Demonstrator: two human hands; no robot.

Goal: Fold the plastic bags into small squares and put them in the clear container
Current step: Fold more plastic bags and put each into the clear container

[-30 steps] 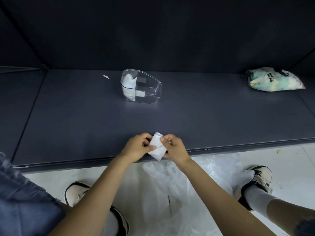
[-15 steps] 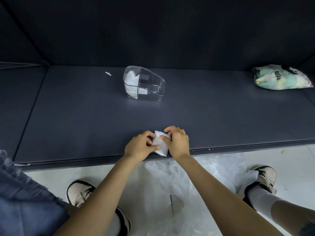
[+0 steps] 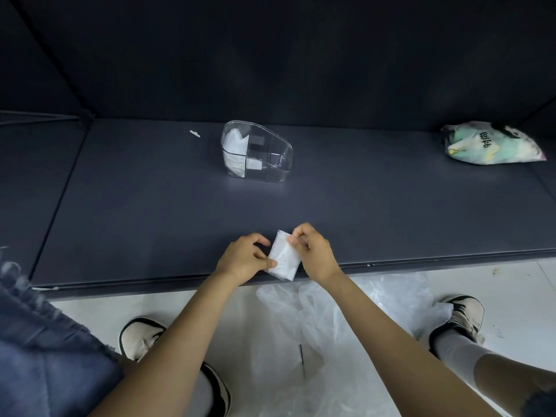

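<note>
A: Head view, quick pass. Left hand (image 3: 243, 260) – thumb and fingers pinch the left edge of the folded plastic bag (image 3: 283, 256). Right hand (image 3: 314, 252) – fingertips curled onto the bag's upper right edge, pinching it too.

B: Where's the bag sitting?

A: Between both hands, at the near edge of the dark shelf (image 3: 150, 206), just above or on the surface; I can't tell whether it touches. It's already a small white rectangle, close to a square.

B: And the clear container (image 3: 257, 155)?

A: Further back on the shelf, well apart from the hands, upright. It has dividers. The left compartment holds white folded plastic – how many pieces I can't tell. The right compartments look empty.

B: So progress?

A: My read: at least one bag is stored, this one is on its last fold or being pressed flat. What's left for it is the trip to the container. More remains after that, because a heap of loose clear plastic bags (image 3: 331, 326) lies on the floor (image 3: 511, 281) between the person's shoes.

B: Anything else?

A: A stuffed printed bag (image 3: 490, 144) at the far right of the shelf, and a small white scrap (image 3: 195, 133) left of the container. Whether the printed bag belongs to the task, I can't say.
</note>
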